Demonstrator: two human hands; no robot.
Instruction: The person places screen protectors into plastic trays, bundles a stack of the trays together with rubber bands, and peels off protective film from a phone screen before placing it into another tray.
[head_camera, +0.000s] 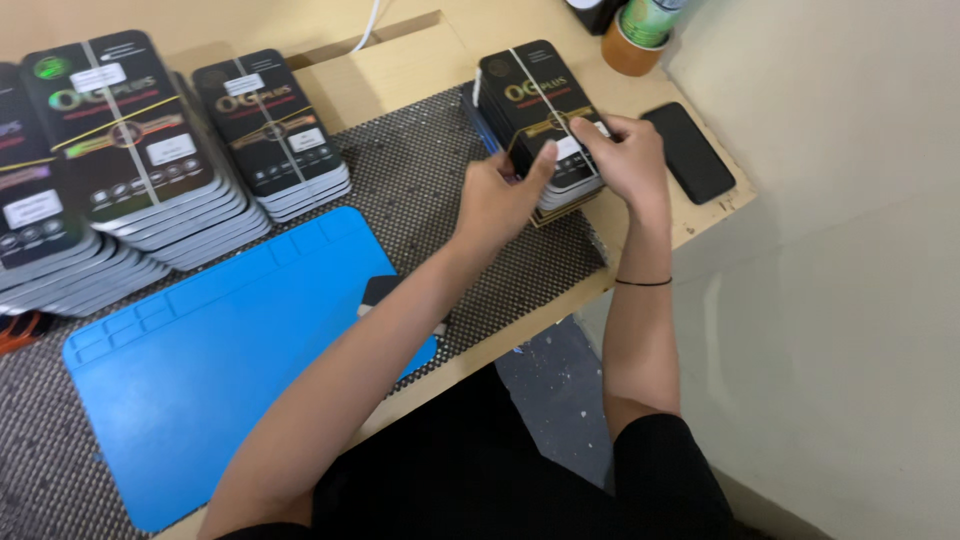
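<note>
Left hand (497, 197) and right hand (625, 155) both grasp banded stack of black flat boxes (535, 110), resting on table (400, 75) between them. Band still on; similar stacks (270, 130) well left of left hand, untouched.

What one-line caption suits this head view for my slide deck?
Both hands, left hand and right hand, grip a banded stack of black packages beside a blue mat.

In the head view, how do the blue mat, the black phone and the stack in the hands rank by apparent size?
1. Blue mat, clearly largest.
2. Stack of black packages held by both hands.
3. Black phone, smallest, though the hands hide part of the stack.
</note>
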